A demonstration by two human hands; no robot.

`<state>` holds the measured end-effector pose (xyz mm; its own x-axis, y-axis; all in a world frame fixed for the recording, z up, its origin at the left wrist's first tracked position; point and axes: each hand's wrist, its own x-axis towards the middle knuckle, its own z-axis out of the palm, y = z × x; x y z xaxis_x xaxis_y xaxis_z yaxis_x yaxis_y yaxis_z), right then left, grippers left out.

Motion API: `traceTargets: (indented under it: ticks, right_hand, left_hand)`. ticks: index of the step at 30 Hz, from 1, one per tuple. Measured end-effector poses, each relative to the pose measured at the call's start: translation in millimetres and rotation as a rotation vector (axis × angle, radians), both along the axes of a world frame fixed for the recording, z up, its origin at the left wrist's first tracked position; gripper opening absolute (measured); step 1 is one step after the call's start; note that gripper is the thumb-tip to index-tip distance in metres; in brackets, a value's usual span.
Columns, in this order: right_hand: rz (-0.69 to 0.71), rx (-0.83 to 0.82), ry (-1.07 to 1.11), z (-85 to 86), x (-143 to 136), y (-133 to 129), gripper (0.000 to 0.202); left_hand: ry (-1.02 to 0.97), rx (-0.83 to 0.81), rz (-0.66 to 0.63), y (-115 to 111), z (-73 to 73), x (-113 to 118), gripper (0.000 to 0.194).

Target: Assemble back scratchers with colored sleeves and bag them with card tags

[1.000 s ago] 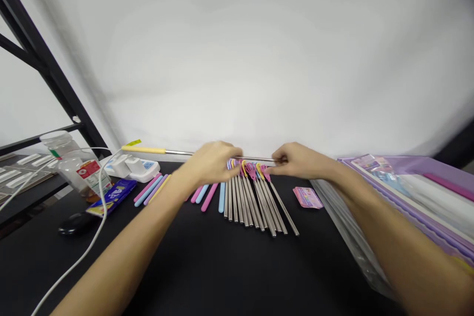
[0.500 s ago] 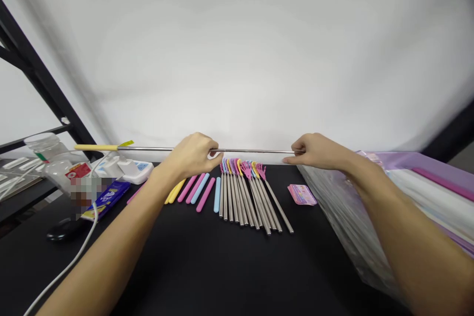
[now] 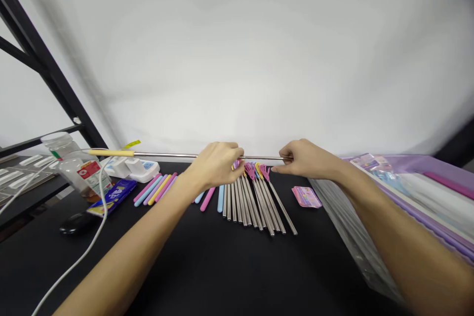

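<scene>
Two hands: from my remote seat I see the left hand curled closed round a slim, shiny metal rod; the right hand has bent fingers closed on it too, thumb slightly off, hiding its far end.
Rod: roughly level across both hands, between the black desk and the white wall; I judge it light, stiff lengthwise, slick, easily bent if forced sideways.
Yellow handle: the smooth yellow tubular handle at its left end would give me the surest hold; I would steady the thin part near its tip.
Hand-shaped tips: pink, yellow and blue plastic prongs on fanned steel rods look fragile, so I would grasp the metal.
</scene>
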<state>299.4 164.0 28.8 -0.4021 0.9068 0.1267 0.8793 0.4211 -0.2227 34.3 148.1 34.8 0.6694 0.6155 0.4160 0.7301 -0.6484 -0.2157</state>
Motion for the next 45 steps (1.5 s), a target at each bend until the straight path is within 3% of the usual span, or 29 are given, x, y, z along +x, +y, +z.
traceTargets:
  ticks: [2, 5, 7, 12, 14, 17, 19, 25, 27, 32, 37, 40, 45]
  right_hand:
    - [-0.038, 0.030, -0.006, 0.1, 12, 2, 0.046]
    - [-0.126, 0.055, -0.028, -1.2, 27, 5, 0.049]
    - [-0.122, 0.056, -0.034, -2.2, 19, 4, 0.048]
    - [0.001, 0.054, -0.004, -2.6, -21, -1, 0.041]
    - [-0.040, 0.060, -0.020, -1.9, -15, 2, 0.041]
    - [-0.116, 0.082, -0.073, -0.6, 8, 8, 0.043]
    - [-0.125, 0.089, -0.099, 0.4, 12, 8, 0.042]
    - [-0.071, 0.143, -0.102, -5.3, -53, -11, 0.031]
    - [-0.034, 0.150, -0.056, -10.9, -68, -15, 0.030]
    - [0.089, 0.022, 0.071, -17.3, -62, -9, 0.026]
    - [0.105, -0.021, -0.089, -9.7, -36, -6, 0.020]
    - [0.042, 0.035, -0.142, -12.0, -38, -6, 0.032]
    - [0.019, 0.112, -0.108, -26.4, -62, -6, 0.030]
  left_hand:
    - [0.007, 0.032, 0.085, 3, 4.9, -18, 0.029]
    - [0.012, 0.045, 0.312, 10, 9.5, -38, 0.039]
    - [0.009, 0.016, 0.297, 10, 8.0, -34, 0.033]
    - [0.022, -0.031, 0.021, 5, 1.3, -6, 0.024]
    - [0.028, -0.033, 0.068, 7, 2.3, -16, 0.025]
    - [0.074, -0.053, 0.305, 14, 3.0, -40, 0.028]
    - [0.070, -0.053, 0.329, 16, -0.6, -44, 0.027]
    - [0.030, -0.131, 0.167, 4, -21.4, 10, 0.021]
    - [-0.001, -0.160, 0.131, 2, -24.2, 18, 0.020]
    - [-0.138, -0.350, -0.028, 5, -17.9, -2, 0.018]
    - [-0.218, -0.578, -0.199, 12, -8.3, -25, 0.043]
    - [-0.231, -0.566, -0.191, 14, -8.2, -27, 0.042]
    - [-0.197, -0.450, -0.182, 9, -15.0, -10, 0.032]
